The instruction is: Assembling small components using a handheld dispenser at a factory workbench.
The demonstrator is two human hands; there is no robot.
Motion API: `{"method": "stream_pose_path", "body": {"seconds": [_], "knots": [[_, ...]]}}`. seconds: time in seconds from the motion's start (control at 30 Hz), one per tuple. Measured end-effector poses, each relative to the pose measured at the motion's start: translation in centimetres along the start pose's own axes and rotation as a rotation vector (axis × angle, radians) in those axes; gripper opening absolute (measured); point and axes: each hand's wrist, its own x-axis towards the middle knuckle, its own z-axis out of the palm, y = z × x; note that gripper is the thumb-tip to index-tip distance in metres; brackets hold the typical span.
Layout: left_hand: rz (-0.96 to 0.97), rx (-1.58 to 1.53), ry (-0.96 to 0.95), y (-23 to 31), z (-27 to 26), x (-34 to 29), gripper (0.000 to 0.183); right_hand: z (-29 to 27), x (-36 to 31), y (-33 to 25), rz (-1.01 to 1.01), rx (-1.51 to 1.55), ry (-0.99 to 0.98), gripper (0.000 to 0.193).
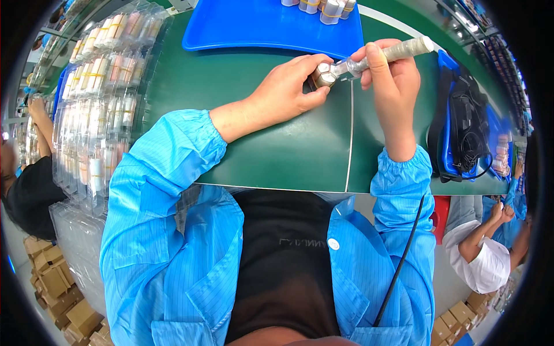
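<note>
My left hand [283, 89] is closed round a small bundle of silvery cylinders [324, 75], their round ends turned up, above the green tabletop [277, 155]. In my right hand [395, 81] is a hand tool [407, 49] with a thick, pale, wrapped-looking handle, held like a pen. Its narrower shiny front part points left and reaches the bundle's edge; whether the tip touches cannot be made out. The exact kind of tool does not show. Part of the bundle is covered by my left fingers.
Beyond my hands lies a blue tray [265, 37] with several similar bundles [332, 10]. Stacked clear plastic trays [95, 109] of wrapped cylinders rise at left. A black cable-trailing item [468, 124] sits at right. Other people work both sides; cardboard boxes [57, 282] are piled lower left.
</note>
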Motion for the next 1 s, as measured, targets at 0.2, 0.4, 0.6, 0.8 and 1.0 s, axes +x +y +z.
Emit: {"method": "stream_pose_path", "body": {"seconds": [0.2, 0.4, 0.6, 0.8, 1.0], "knots": [[0.011, 0.048, -0.033, 0.4, -0.5, 0.0, 0.05, 0.4, -0.3, -0.4, 0.029, 0.015, 0.007, 0.019], [-0.157, -0.371, -0.034, -1.4, -0.7, 0.3, 0.051, -2.2, 1.1, 0.9, -0.076, 0.152, 0.165, 0.024], [-0.405, -1.16, -0.217, -1.1, -2.4, 0.8, 0.048, -0.9, 0.8, 2.6, 0.061, 0.129, 0.143, 0.025], [-0.363, -1.289, -0.21, -1.9, -2.6, 0.9, 0.047, -0.4, 0.3, 3.0, 0.083, 0.044, 0.116, 0.024], [-0.365, -1.272, -0.182, -1.8, -2.6, 0.8, 0.045, -0.4, 0.2, 3.0, 0.069, 0.055, 0.114, 0.023]]}}
